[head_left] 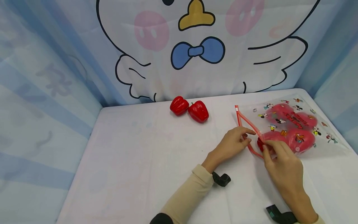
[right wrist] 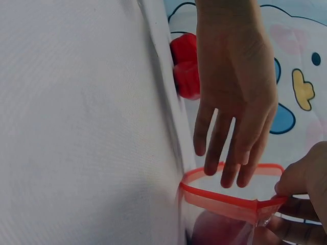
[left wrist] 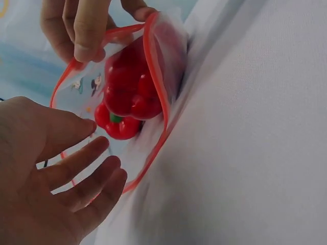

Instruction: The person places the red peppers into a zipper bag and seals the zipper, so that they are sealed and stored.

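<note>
A clear zip bag [head_left: 332,129] with a red edge and cartoon prints lies at the table's right side, its mouth gaping toward the left. Several red bell peppers [left wrist: 134,81] are inside. At the upper side of the mouth, my right hand [head_left: 286,165] pinches the red rim [left wrist: 156,66] between thumb and fingers. My left hand [head_left: 232,143] is at the opening, fingers extended and slightly spread, with nothing in them; in the right wrist view its fingertips overlap the mouth.
Two more red bell peppers, one on the left [head_left: 179,105] and one on the right [head_left: 198,111], sit side by side near the table's back edge. A white cloth covers the table [head_left: 145,161]. Printed curtains [head_left: 56,93] stand behind and at both sides.
</note>
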`<action>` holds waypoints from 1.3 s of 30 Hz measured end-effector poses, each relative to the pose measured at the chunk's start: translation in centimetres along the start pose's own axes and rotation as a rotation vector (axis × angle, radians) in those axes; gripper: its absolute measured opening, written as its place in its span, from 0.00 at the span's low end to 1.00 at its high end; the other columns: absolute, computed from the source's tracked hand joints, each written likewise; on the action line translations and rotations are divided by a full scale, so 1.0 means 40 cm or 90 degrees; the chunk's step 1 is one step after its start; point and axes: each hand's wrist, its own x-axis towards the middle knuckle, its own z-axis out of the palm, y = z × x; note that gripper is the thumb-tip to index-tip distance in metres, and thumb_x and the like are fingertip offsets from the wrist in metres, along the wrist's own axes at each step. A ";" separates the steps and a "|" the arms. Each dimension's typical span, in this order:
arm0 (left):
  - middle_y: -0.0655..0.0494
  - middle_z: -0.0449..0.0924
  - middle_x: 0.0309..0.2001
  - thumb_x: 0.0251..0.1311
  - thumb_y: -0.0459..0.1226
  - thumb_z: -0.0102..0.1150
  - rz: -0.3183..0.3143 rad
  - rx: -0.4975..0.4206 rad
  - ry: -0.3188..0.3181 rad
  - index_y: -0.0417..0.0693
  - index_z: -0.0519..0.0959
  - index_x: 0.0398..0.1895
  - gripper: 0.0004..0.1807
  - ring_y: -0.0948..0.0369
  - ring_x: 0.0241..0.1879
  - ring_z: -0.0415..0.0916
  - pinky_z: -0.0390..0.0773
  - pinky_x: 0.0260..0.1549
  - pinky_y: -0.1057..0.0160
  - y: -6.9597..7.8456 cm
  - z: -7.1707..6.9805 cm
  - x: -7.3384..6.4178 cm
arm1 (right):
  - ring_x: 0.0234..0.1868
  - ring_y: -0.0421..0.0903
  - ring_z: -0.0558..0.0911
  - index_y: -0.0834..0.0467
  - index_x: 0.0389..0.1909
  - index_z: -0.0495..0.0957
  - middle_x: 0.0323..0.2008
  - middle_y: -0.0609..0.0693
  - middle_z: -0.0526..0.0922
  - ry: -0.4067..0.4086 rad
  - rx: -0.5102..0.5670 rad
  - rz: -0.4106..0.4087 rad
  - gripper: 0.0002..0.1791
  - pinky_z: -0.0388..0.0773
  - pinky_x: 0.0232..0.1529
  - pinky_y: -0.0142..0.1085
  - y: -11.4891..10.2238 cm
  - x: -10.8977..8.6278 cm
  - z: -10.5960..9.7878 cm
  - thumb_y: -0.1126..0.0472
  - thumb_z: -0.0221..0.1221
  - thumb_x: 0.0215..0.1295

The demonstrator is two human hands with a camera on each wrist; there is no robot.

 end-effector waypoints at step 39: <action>0.57 0.85 0.57 0.70 0.38 0.62 0.007 0.259 0.359 0.52 0.85 0.55 0.12 0.55 0.60 0.76 0.75 0.65 0.59 -0.081 -0.212 -0.023 | 0.34 0.53 0.81 0.65 0.50 0.83 0.41 0.61 0.86 0.005 0.006 0.000 0.20 0.54 0.43 0.05 0.001 0.002 0.002 0.72 0.74 0.55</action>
